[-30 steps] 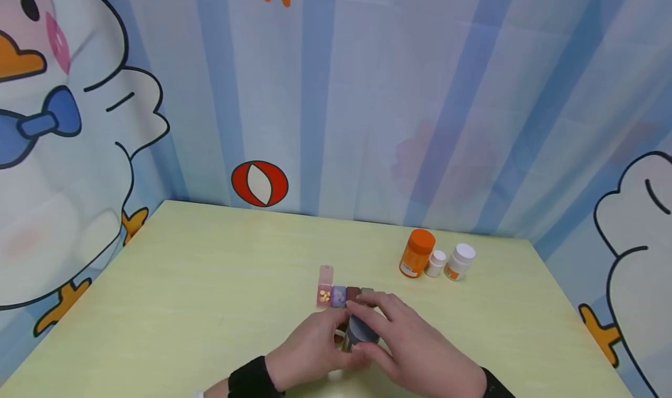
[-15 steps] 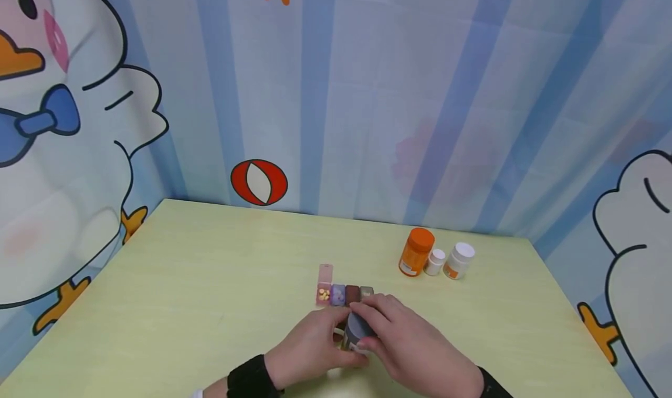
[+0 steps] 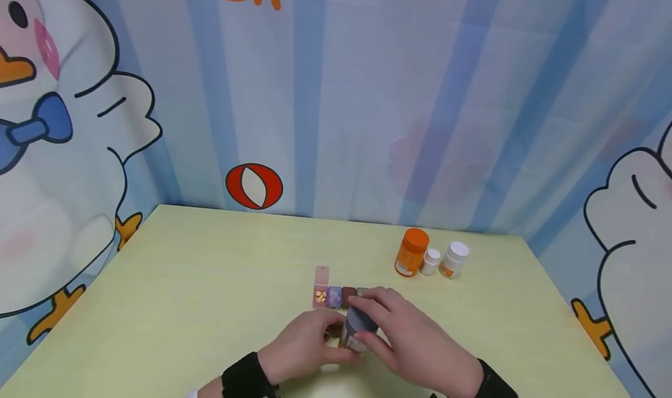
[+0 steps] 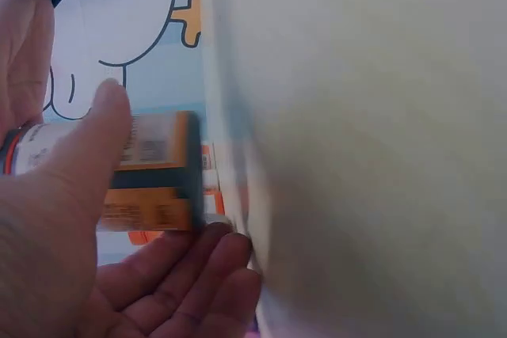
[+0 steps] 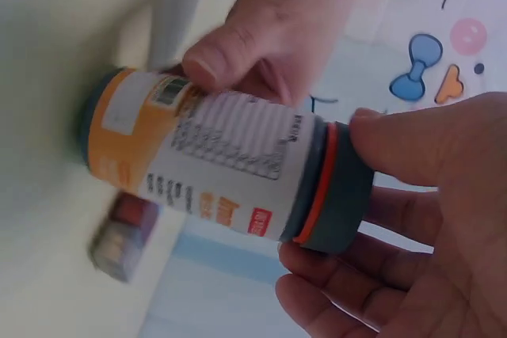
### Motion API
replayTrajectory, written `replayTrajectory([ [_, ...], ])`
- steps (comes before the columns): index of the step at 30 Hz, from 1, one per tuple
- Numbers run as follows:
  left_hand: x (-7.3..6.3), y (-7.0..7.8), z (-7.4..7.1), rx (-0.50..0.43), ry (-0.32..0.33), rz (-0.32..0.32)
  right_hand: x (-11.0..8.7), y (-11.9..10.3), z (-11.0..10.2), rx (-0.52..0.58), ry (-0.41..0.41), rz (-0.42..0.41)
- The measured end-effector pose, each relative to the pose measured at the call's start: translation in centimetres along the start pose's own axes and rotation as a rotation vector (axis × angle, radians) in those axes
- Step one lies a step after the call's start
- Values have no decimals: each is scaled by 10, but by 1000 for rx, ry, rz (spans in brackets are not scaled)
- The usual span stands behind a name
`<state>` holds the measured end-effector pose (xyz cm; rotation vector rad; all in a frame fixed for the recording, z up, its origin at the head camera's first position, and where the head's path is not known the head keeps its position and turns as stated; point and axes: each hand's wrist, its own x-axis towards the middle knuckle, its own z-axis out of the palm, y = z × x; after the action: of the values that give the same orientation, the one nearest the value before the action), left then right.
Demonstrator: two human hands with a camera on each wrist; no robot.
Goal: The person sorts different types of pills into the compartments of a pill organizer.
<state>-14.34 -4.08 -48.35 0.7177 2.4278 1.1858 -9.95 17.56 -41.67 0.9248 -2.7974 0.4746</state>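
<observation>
My right hand [image 3: 412,342] grips the dark grey cap [image 5: 344,187] of a medicine bottle [image 5: 214,156], thumb on one side and fingers on the other. The bottle is tilted and has an orange-and-white label and an orange ring below the cap. My left hand [image 3: 299,345] is beside the bottle's body, thumb along it and the other fingers loosely extended, not wrapped round it, as the left wrist view shows. Just beyond both hands lies a pill organizer [image 3: 334,296] with coloured compartments. Its pink lid [image 3: 322,275] stands open over yellow pills [image 3: 321,297]; my right fingers hide its right end.
At the back right of the pale yellow table [image 3: 226,264] stand an orange bottle [image 3: 412,252], a small white bottle [image 3: 430,262] and a larger white bottle [image 3: 454,260]. A striped cartoon curtain [image 3: 357,106] hangs behind the table.
The bottle tilts more and shows more of its label between the hands. My left hand has loosened and drawn slightly left, while the right keeps hold of the cap. The head view has shifted slightly.
</observation>
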Motion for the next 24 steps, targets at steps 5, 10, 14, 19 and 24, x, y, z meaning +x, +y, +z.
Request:
replayTrajectory([
  [5, 0, -4, -4, 87, 51, -27, 26, 30, -24, 57, 94, 103],
  [10, -2, -7, -2, 87, 73, -29, 63, 72, -28, 28, 111, 199],
  [14, -3, -8, -1, 55, 72, -37, 83, 90, -17, -47, 57, 221],
  [19, -3, -8, -2, 64, 76, -32, 96, 99, -3, -133, 28, 222],
  [24, -2, -7, -4, 72, 77, -39, 101, 100, 0, -185, 43, 249],
])
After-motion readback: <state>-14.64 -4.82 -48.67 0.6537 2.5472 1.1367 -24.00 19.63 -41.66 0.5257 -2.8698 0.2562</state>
